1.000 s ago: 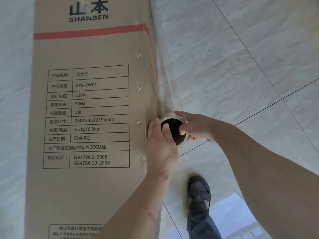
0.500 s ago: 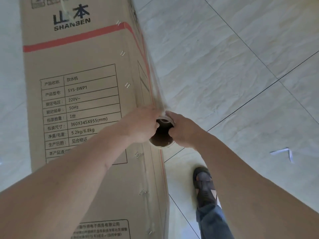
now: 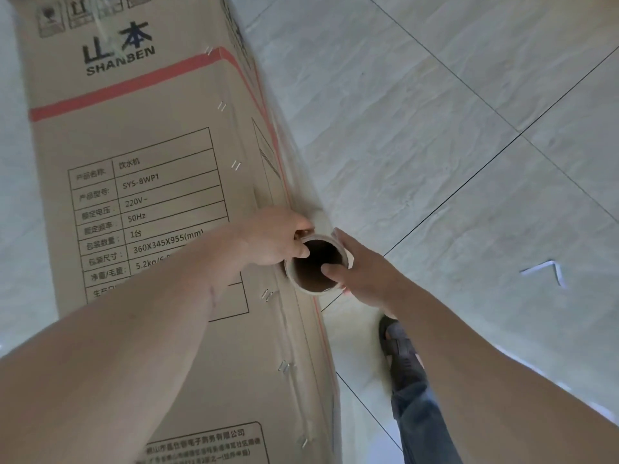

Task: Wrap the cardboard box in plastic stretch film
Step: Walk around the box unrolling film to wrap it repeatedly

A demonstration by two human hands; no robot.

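- Cardboard box (image 3: 160, 229) stood tall on the tiled floor (image 3: 435, 145), printed face toward the camera; clear film lay over its right-hand edge, glossy and hard to trace.
- Stretch film roll (image 3: 316, 267) was held upright, just beside the box's right corner, open core end facing up.
- Left hand (image 3: 274, 239) gripped the roll's top rim on the box side, fingers curled over the edge, thumb on the rim.
- Right hand (image 3: 365, 267) held the opposite side, thumb hooked inside the core, the other fingers curled around the outside.
- Risk: both grips sat on the top rim only. Any pull could tilt the roll, so the film would bunch into a rope rather than lie flat.
- Risk: slack at the corner would leave a loose layer; too much tension could drag or tip a tall, light box.
- Risk: film may snag on the staples (image 3: 236, 165) along the seam and tear.
- Risk: foot (image 3: 400, 353) stood close to the box base, easy to trip while circling.
- Floor: pale glossy tiles, dark grout lines, probably slippery. White paper scrap (image 3: 546, 271) lay well apart to the right.
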